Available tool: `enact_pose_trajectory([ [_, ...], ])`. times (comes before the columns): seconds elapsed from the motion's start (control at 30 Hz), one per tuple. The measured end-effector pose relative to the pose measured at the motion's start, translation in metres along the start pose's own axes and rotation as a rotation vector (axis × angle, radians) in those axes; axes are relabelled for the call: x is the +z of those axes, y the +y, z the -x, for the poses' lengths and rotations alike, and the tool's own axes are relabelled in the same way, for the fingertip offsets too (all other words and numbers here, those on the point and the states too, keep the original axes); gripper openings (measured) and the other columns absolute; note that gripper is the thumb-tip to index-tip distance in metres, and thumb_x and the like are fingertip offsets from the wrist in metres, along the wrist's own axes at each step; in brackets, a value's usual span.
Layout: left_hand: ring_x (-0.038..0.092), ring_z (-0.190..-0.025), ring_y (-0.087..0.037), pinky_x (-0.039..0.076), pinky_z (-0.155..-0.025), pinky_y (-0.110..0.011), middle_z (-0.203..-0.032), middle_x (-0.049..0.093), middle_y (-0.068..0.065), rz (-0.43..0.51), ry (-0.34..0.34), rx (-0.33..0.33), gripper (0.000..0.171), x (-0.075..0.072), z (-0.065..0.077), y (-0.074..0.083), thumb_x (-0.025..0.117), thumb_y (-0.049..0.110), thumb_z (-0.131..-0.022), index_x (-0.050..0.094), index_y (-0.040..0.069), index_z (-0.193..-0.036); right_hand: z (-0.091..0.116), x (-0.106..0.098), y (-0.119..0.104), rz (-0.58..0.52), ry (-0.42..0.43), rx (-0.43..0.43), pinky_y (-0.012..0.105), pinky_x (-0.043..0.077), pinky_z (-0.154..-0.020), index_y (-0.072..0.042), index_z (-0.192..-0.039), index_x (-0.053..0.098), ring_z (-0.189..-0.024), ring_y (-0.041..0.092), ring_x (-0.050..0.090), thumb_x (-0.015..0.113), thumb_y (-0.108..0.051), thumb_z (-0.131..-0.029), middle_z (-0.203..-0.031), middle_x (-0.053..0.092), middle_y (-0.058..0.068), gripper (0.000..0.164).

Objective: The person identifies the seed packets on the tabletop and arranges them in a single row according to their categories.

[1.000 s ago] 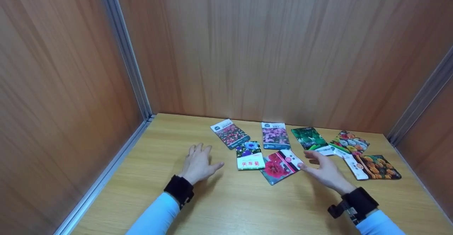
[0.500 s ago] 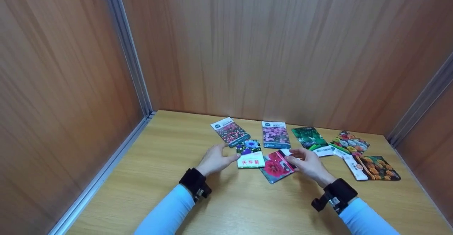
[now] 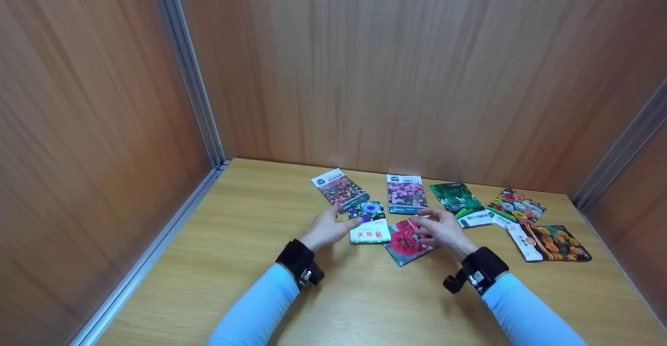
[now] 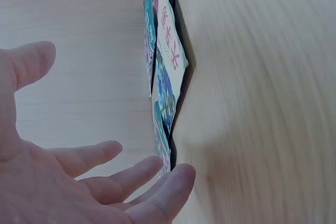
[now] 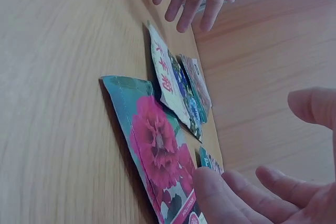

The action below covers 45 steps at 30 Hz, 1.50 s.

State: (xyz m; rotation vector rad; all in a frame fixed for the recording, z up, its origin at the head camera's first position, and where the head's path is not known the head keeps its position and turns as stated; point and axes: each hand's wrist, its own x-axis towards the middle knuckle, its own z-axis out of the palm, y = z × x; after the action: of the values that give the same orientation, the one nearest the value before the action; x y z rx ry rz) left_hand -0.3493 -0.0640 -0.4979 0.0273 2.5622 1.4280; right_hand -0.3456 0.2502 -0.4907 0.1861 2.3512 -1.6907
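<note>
My left hand (image 3: 328, 229) hovers open at the left edge of a seed packet (image 3: 370, 233) with blue flowers and red characters on white. In the left wrist view its fingers are spread and hold nothing. My right hand (image 3: 440, 232) is over the right end of a seed packet (image 3: 404, 246) with a large pink flower, hiding part of it. The right wrist view shows its fingers (image 5: 210, 182) relaxed near that pink-flower packet, with a gap below the thumb. The blue-flower packet overlaps the pink one's left corner.
Behind lie a red-pink flower packet (image 3: 341, 189) and a purple flower packet (image 3: 406, 195). To the right are a green packet (image 3: 458, 200), a mixed-flower packet (image 3: 518, 205) and an orange-flower packet (image 3: 563, 243). Wooden panels (image 3: 365, 75) enclose the table (image 3: 260, 205).
My left hand has moved right, up to the blue-flower packet. My right hand has moved left over the pink-flower packet. The packets have stayed put on the table.
</note>
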Motion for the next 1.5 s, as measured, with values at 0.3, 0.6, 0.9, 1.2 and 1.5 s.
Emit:
enact_pose_trajectory([
  [0.3,0.048,-0.163,-0.043,0.041,-0.135,-0.056,-0.173,0.049,-0.027,-0.087,0.045,-0.052,0.088,0.009,-0.008,0.018,0.073,0.053,-0.107,0.044,-0.004,-0.167,-0.019,0.016,-0.002,-0.063,-0.022,0.031,0.041,0.068,-0.104,-0.003,-0.153,0.055,-0.124,0.034,0.079,0.072,-0.035,-0.111,-0.151,0.069,0.026,0.055],
  [0.6,0.054,-0.157,-0.042,0.046,-0.131,-0.056,-0.167,0.055,-0.028,-0.077,0.052,-0.102,0.081,0.013,-0.017,0.021,0.073,0.046,-0.108,0.048,-0.007,-0.163,-0.034,0.04,-0.006,-0.098,-0.036,0.073,0.045,0.068,-0.103,0.001,-0.155,0.054,-0.127,0.036,0.078,0.071,-0.03,-0.112,-0.15,0.068,0.03,0.056],
  [0.9,0.066,-0.127,-0.031,0.061,-0.11,-0.047,-0.161,0.06,-0.023,-0.032,0.042,-0.168,0.082,0.011,-0.017,0.022,0.072,0.05,-0.107,0.047,-0.002,-0.165,-0.04,0.048,-0.007,-0.149,-0.029,0.111,0.045,0.067,-0.105,0.002,-0.159,0.05,-0.13,0.037,0.078,0.07,-0.029,-0.112,-0.15,0.068,0.031,0.059],
  [1.2,0.063,-0.138,-0.03,0.056,-0.119,-0.046,-0.157,0.061,-0.023,0.094,0.006,-0.186,0.069,0.012,-0.035,0.015,0.074,0.036,-0.107,0.052,-0.005,-0.159,-0.047,0.056,-0.012,-0.19,0.005,0.154,0.037,0.07,-0.094,0.0,-0.153,0.053,-0.106,0.027,0.085,0.071,-0.026,-0.11,-0.133,0.079,0.023,0.053],
  [1.5,0.068,-0.137,-0.038,0.066,-0.107,-0.048,-0.158,0.06,-0.025,0.423,-0.058,-0.243,0.061,0.01,-0.03,0.014,0.062,0.012,-0.108,0.041,-0.003,-0.164,-0.045,0.063,-0.009,-0.186,0.031,0.174,0.026,0.067,-0.074,-0.003,-0.137,0.067,-0.078,0.013,0.075,0.081,-0.016,-0.103,-0.098,0.078,0.005,0.039],
])
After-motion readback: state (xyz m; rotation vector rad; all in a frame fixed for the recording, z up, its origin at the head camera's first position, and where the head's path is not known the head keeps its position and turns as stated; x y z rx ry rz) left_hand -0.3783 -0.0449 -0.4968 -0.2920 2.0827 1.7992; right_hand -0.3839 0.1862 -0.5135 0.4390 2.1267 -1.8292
